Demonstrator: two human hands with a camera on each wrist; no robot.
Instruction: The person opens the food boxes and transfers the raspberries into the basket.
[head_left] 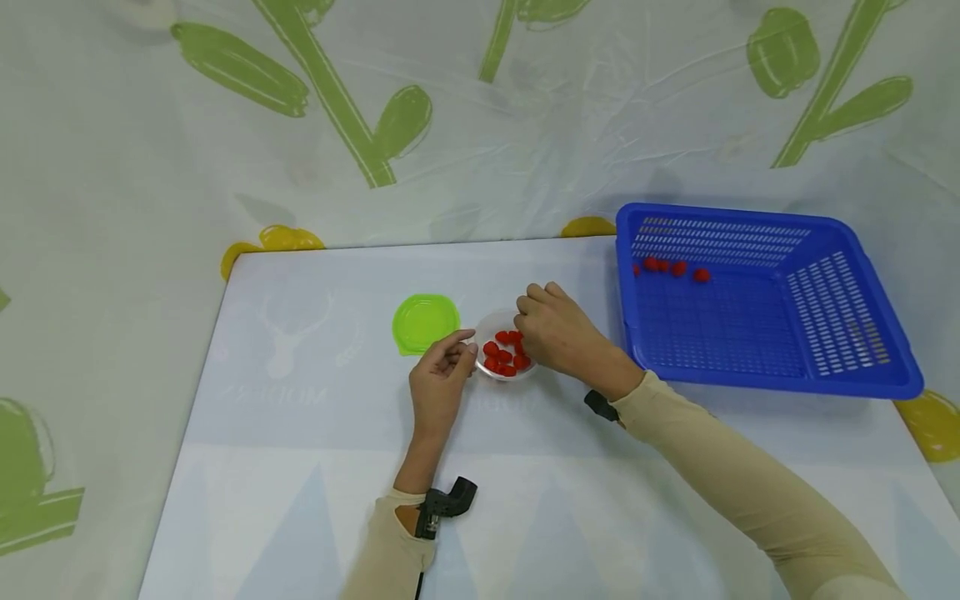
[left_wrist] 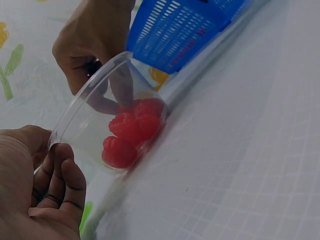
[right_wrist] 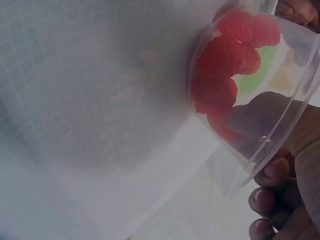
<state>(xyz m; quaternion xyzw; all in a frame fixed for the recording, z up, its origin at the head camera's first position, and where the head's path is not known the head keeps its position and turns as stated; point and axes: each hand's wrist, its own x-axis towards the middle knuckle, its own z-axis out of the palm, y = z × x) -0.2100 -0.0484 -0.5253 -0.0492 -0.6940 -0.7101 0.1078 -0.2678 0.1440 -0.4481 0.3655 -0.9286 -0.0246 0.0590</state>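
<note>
A clear plastic cup stands on the table with several red raspberries in its bottom. My left hand pinches the cup's rim between thumb and forefinger; the left wrist view shows this hand at the near side of the rim. Over the opposite rim, my right hand reaches into the cup. Through the clear wall in the right wrist view, its thumb and forefinger pinch a raspberry low down, while the other fingers stay curled outside. The fingertips partly hide that raspberry.
A bright green lid lies just left of the cup. To the right stands a blue slotted basket with several more raspberries at its far left. A patterned white sheet hangs behind the table.
</note>
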